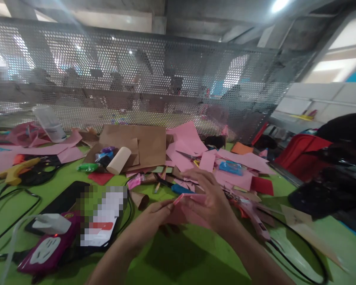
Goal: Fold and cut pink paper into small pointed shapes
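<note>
A folded piece of pink paper (192, 215) is held between my two hands above the green table. My left hand (158, 211) pinches its left edge, with the thumb and fingertips closed at a folded corner. My right hand (209, 198) grips the right side, thumb toward the middle and fingers curving over the top. Part of the sheet is hidden behind my right hand. Just beyond the paper lies a blue-handled tool (182, 189). A pink glue gun (255, 219) rests to the right of my right hand.
Pink paper sheets (192, 138) and brown cardboard (148, 144) lie at the back before a perforated metal screen (136, 79). A purple power strip (52, 247), a phone (103, 217) and a yellow glue gun (17, 170) are on the left. Cables cross both sides.
</note>
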Demonstrator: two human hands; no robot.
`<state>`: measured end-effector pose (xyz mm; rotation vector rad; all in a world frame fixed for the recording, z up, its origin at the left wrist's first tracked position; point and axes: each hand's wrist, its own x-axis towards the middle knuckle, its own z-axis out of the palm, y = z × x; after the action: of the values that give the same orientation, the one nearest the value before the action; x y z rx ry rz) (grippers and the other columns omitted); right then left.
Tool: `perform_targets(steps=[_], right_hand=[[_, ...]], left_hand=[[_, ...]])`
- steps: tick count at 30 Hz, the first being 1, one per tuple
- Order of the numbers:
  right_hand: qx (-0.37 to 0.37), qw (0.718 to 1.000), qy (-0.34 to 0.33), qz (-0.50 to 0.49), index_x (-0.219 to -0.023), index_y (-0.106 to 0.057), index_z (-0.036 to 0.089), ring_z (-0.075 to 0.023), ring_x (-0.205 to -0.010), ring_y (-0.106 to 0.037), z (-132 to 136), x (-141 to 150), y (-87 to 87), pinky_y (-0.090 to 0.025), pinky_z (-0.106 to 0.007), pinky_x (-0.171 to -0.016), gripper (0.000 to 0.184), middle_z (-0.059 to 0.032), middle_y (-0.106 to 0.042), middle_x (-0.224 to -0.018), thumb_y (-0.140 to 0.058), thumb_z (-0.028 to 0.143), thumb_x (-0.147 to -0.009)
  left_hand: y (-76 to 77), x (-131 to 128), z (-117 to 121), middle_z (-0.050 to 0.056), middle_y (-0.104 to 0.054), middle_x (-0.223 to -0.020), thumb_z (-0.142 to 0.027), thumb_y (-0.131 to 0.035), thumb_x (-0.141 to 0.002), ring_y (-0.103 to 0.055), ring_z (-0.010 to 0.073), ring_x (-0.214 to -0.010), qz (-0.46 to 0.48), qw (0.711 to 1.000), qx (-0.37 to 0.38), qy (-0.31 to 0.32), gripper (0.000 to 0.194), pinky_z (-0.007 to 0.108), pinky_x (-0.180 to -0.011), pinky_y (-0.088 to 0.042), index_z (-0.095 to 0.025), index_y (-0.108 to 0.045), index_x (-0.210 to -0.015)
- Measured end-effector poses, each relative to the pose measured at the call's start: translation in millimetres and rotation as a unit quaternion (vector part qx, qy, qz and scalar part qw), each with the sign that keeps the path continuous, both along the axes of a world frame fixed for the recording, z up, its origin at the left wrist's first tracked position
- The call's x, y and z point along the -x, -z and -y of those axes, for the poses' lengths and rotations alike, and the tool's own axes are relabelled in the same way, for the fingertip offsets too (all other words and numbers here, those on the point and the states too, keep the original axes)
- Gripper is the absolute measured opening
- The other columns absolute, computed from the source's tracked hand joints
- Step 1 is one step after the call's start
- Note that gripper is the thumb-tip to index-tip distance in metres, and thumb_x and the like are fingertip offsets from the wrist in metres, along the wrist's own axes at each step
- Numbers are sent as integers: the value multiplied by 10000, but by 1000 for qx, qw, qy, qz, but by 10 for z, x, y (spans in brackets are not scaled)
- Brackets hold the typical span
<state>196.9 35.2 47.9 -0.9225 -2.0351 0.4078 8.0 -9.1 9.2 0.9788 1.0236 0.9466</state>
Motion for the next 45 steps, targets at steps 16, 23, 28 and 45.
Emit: perform_targets(steps=[16,23,28,45], right_hand=[[325,885,-102,-318,-1042,-675,243,-238,-882,-637,119,258,229,-493,-339,-765,399,-66,-697,-948,-594,587,-856],[303,901,-48,-306,-952,-725,222,-270,-920,-659,163,378,190,-504,-381,-852,342,-62,-747,-960,-750,498,-752],[346,876,-74,-329,-712,-746,192,-218,-601,-653,140,351,151,-547,-358,-650,224,-30,-725,-651,-750,408,-768],[359,867,-27,-344,-809,-741,178,-195,-703,-631,105,273,241,-500,-307,-700,203,-36,-734,-777,-809,299,-660]], left_hand=[[142,-55,-155,96,-603,-1364,-438,-681,-853,-627,277,-1156,163,964,-42,-205,477,328,-825,-570,-263,-621,-1293],[60,-158,-92,90,-603,-1372,-509,-672,-829,-584,272,-1219,102,979,-117,-131,534,384,-1018,-470,-228,-635,-1282],[43,-151,-67,96,-670,-1272,-457,-541,-925,-597,250,-1192,43,984,-133,-107,424,377,-1017,-460,-198,-651,-1243],[-19,-35,-48,32,-701,-879,-243,-442,-973,-604,215,-839,-365,861,-316,-159,239,306,-739,-359,-206,-671,-912]])
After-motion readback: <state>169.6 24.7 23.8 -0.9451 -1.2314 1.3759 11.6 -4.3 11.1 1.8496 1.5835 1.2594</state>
